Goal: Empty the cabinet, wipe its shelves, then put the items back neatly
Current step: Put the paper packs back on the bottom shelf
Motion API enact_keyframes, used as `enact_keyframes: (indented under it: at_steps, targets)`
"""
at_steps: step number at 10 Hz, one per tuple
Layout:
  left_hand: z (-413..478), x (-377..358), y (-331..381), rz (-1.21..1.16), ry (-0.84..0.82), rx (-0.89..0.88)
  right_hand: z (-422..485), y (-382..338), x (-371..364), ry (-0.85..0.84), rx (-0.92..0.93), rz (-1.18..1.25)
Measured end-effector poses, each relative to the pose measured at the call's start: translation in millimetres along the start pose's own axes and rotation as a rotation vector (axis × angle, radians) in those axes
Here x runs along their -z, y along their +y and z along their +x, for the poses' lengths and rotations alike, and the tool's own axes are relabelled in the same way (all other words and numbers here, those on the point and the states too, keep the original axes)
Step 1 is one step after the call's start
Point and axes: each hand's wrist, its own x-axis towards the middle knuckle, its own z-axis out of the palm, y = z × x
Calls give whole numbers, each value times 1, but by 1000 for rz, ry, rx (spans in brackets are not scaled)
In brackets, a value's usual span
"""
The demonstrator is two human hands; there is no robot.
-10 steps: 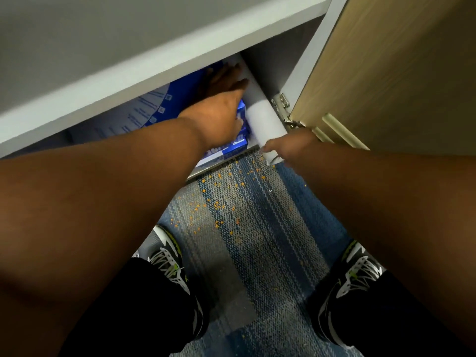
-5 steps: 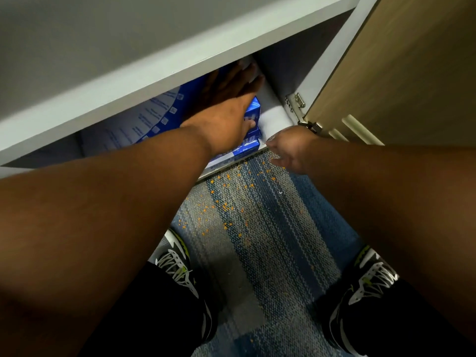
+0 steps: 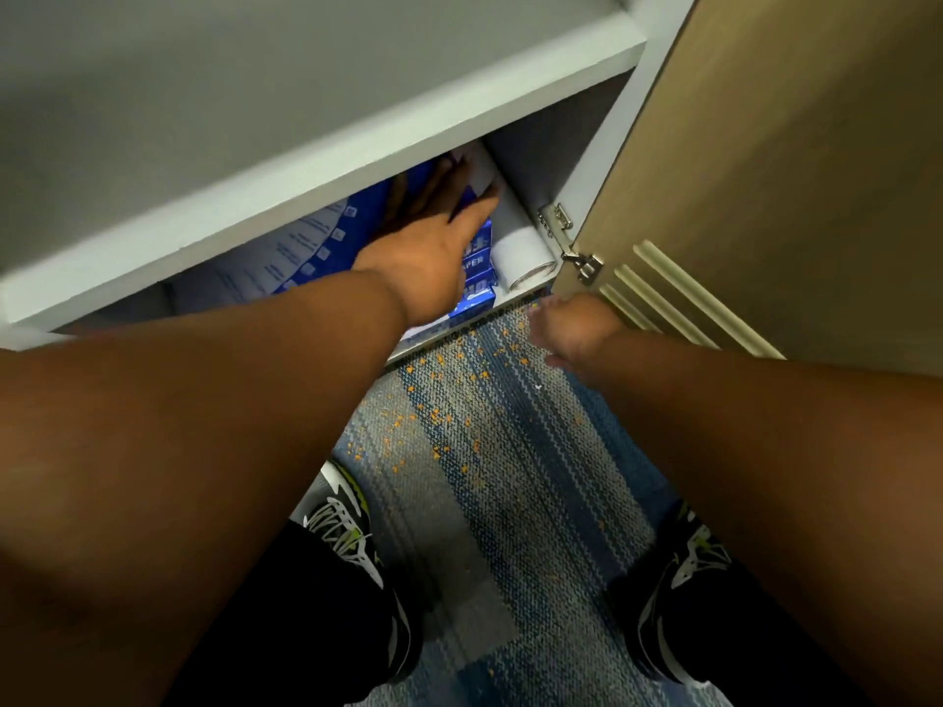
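The left hand (image 3: 423,257) is laid flat, fingers straight, on the stack of blue paper reams (image 3: 477,270) kept in the bottom compartment of the cabinet (image 3: 306,160), towards its right end. A white roll (image 3: 515,242) is lodged between the reams and the right wall, its open end at the shelf's front edge. The right hand (image 3: 574,326) is held just before that edge, apart from the roll; it is blurred, so its grip cannot be told.

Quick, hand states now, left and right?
Left hand: open, fingers flat on the stacked blue-wrapped paper reams.
Right hand: cannot tell, fingers blurred.
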Motion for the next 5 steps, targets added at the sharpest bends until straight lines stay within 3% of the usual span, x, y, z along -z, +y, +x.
enact_keyframes:
  at_steps: [2, 3, 5]
  targets:
    - [-98, 30, 12, -47, -22, 12, -91, -13, 20, -73, 32, -196]
    - [-142, 64, 9, -56, -32, 57, -138, -34, 22, -31, 140, -376]
    - [-245, 176, 5, 12, 145, 111, -265, -100, 13, 88, 417, -495]
